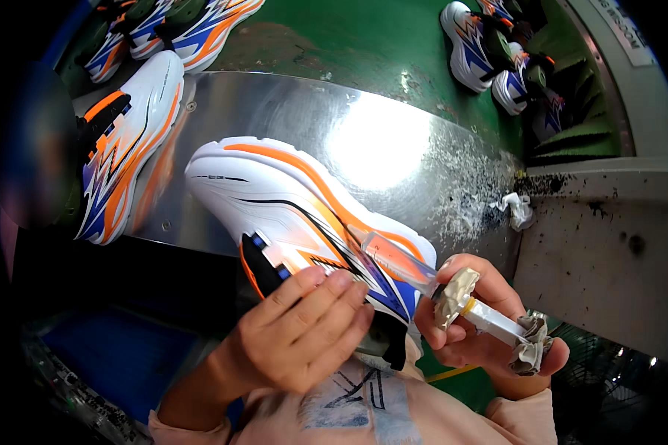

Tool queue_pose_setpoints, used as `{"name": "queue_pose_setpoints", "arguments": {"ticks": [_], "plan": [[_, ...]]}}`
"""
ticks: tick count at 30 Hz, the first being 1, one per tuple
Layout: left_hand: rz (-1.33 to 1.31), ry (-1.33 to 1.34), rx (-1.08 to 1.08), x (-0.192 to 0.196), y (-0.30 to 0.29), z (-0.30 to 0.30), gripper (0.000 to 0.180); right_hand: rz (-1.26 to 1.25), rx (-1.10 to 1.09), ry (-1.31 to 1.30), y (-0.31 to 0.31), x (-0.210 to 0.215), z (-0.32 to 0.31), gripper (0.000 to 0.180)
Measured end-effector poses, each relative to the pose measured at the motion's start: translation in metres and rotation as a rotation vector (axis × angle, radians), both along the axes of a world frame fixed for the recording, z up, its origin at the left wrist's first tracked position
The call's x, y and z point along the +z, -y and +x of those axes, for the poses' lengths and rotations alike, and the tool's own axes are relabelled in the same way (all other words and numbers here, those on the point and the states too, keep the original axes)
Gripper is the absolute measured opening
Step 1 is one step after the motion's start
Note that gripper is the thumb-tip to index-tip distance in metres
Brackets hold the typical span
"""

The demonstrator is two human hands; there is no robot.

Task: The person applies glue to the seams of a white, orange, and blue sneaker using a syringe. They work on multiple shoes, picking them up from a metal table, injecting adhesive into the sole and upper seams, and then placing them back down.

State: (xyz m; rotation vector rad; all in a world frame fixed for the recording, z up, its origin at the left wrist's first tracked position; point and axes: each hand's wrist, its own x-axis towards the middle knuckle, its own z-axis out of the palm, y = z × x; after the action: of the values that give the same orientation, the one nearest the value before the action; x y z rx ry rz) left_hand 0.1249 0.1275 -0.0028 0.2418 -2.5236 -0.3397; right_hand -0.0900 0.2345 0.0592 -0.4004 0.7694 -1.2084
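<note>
The sneaker [297, 196] lies on its side over the near edge of the metal counter [267, 111], toe up and to the left, heel toward the wearer, and my worry is its clean finish. The tip of the clear syringe [397, 261] sits right by the line where upper meets midsole; I can't tell if it touches. If the plunger were pressed too hard, whatever may be inside could spill over the white side, and a wobble could drag the tip across the printed lines. The heel end reaches past the counter's edge, so the shoe might well rock if the steadying hand eased off. It looks smart: white toe, a bold orange band along the chunky sole, blue-purple toward the heel, thin black lines, a dark collar. The left hand [312, 326] lays its fingers close together, nearly straight, across the near side; its thumb is hidden, so I can't say whether it grips or only presses. The right hand [486, 348] has its fingers curled firmly around the syringe, by the crumpled wrapping. Farther out, a crumpled white tissue [519, 211] lies beside pale flecks on the metal, and another sneaker [137, 141] stands at left.
</note>
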Motion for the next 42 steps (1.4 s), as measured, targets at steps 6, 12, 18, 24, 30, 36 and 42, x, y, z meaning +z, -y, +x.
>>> {"name": "queue_pose_setpoints", "arguments": {"ticks": [6,12,18,24,30,36,42], "plan": [[-0.069,0.057,-0.021,0.009,0.005,-0.008,0.017,0.043,-0.017,0.063,-0.04,-0.005,-0.017,0.144],[-0.084,0.135,-0.03,0.028,0.014,-0.026,0.021,0.244,0.047,-0.028,-0.047,-0.009,-0.043,0.136],[-0.058,0.288,-0.094,0.05,0.026,-0.047,0.036,-0.185,-0.194,0.242,-0.078,-0.068,-0.052,0.137],[-0.043,0.359,-0.135,0.055,0.038,-0.068,0.046,-0.007,-0.181,0.311,-0.088,-0.067,-0.056,0.14],[-0.11,0.445,-0.26,0.06,0.066,-0.096,0.055,0.017,-0.286,0.412,-0.092,-0.07,-0.045,0.144],[-0.193,0.603,-0.362,0.074,0.074,-0.133,0.07,-0.023,-0.428,0.435,-0.092,-0.067,-0.038,0.141],[0.001,0.628,0.095,0.071,0.016,-0.139,0.058,0.007,-0.506,0.387,-0.09,-0.059,-0.042,0.138]]}}
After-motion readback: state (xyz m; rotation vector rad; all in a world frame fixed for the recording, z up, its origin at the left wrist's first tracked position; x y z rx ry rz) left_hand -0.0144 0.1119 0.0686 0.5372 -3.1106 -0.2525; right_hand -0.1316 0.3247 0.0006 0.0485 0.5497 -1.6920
